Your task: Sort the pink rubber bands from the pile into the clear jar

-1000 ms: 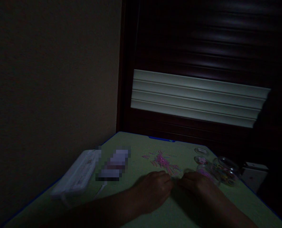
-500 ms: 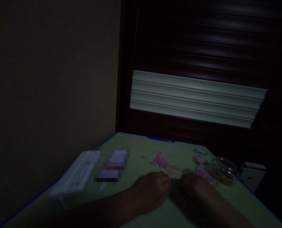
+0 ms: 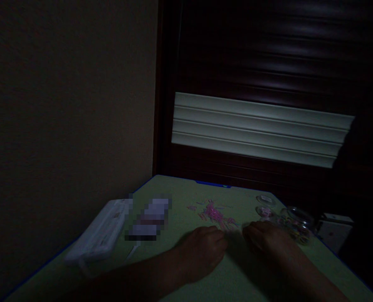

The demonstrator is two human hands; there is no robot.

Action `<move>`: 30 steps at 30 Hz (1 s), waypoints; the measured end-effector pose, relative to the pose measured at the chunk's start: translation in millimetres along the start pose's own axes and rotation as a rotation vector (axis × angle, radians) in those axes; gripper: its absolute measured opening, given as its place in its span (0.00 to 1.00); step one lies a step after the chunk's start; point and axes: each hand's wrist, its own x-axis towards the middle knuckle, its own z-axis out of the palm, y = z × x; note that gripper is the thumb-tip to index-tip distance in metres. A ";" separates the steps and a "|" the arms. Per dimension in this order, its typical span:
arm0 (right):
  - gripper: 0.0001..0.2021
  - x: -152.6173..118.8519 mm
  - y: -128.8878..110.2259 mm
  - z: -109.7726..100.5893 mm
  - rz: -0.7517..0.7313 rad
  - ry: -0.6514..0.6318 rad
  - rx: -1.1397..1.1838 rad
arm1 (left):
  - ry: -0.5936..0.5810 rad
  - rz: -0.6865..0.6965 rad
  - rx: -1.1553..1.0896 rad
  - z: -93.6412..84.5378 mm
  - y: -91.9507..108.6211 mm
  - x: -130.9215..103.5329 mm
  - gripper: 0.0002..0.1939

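Small pink strands, perhaps little elastic bands, lie in a loose pile on the green tabletop. Just in front of the pile rests my left hand, closed, its fingers curled under; anything within them is hidden. My right hand is closed as well, apart from the left and to the right of the pile. Its fingertips are pinched together in shadow, and I cannot make out what they hold. Behind that hand stands a clear jar with colourful bands inside, partly covered by the hand.
Two round clear lids or shallow tubs sit at the right back. On the left are a long white case and a blurred-out device with a white cable. A white box stands beyond the table's right edge. Lighting is dim.
My right hand has moved to the right, away from my left hand, and now covers a small tub of pink bits. My left hand has stayed nearly still.
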 end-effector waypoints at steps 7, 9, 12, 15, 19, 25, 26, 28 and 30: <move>0.10 -6.3 18.1 -13.5 0.220 0.094 -0.113 | 0.012 0.009 0.012 1.3 -0.7 -0.6 0.07; 0.10 -8.9 20.5 -16.7 0.331 0.103 -0.112 | 0.009 0.011 0.010 0.2 -0.8 -0.5 0.07; 0.12 -12.0 24.8 -16.2 0.440 0.086 -0.150 | -0.012 0.016 0.010 -2.0 -0.5 -0.1 0.07; 0.13 -14.7 29.3 -13.1 0.491 0.053 -0.197 | -0.027 0.008 0.009 -2.1 -0.2 -0.2 0.07; 0.12 -18.1 32.6 -11.1 0.514 0.013 -0.235 | -0.018 0.013 0.018 -1.3 -0.2 0.2 0.06; 0.12 -20.6 34.9 -10.7 0.525 0.004 -0.249 | -0.019 0.021 0.000 -4.1 -0.6 1.3 0.07; 0.12 -21.0 35.5 -10.6 0.523 0.001 -0.252 | -0.018 0.024 0.002 -3.7 -0.8 1.0 0.07; 0.14 -21.8 36.4 -10.3 0.521 0.002 -0.256 | -0.021 0.026 0.012 -1.9 -1.1 0.1 0.06; 0.15 -22.3 36.8 -9.8 0.522 0.004 -0.266 | -0.023 0.021 0.020 0.3 -1.2 -0.8 0.05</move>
